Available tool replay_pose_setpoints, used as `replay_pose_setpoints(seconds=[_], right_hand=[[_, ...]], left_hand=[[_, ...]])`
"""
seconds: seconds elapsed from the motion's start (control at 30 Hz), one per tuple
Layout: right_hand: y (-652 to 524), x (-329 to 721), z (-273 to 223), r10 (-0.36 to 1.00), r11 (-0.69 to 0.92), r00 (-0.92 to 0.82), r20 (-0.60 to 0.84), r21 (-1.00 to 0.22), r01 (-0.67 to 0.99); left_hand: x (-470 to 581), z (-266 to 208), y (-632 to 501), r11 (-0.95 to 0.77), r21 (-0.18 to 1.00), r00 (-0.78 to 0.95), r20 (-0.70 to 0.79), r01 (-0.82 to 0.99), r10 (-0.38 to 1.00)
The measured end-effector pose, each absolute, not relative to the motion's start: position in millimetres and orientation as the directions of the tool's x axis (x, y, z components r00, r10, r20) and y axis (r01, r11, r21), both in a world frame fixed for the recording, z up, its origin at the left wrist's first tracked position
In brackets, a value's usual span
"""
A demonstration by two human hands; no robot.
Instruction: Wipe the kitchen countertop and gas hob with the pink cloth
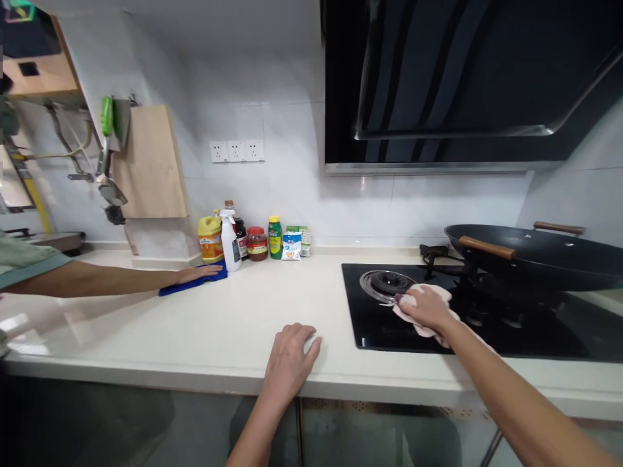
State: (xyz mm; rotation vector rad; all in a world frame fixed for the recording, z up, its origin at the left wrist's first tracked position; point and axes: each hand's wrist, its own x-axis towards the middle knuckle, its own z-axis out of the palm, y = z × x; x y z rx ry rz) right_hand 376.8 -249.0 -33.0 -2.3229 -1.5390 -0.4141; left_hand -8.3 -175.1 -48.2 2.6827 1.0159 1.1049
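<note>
My right hand (424, 307) presses a pale pink cloth (440, 293) onto the black glass gas stove (377, 331), at the edge of the left burner (389, 283). Its fingers are bent around part of the cloth, and the rest of the cloth trails under my wrist. My left hand (291, 353) rests on the white countertop (243, 324) near the front edge, left of the stove. Those fingers are slightly curled and apart, with nothing in them.
A wok (545, 259) with wooden handles sits on the stove's right side, under the range hood (438, 84). Another person's hand (199, 272) lies on a blue cloth (195, 283) at left. Beside it stand a spray bottle (230, 241), a yellow jug (210, 239) and several jars and packets.
</note>
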Motion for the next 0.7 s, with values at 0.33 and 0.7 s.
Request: replay_pose_setpoints(seconds=[0.33, 0.7], right_hand=[[-231, 305, -34, 0.899, -0.222, 0.253, 0.357, -0.126, 0.967], [-252, 198, -32, 0.870, 0.295, -0.170, 0.464, -0.212, 0.932]], left_hand=[[-8, -51, -168, -0.780, 0.287, 0.509, 0.624, 0.556, 0.593], [-10, -46, -168, -0.775, 0.323, 0.541, 0.571, 0.543, 0.617]])
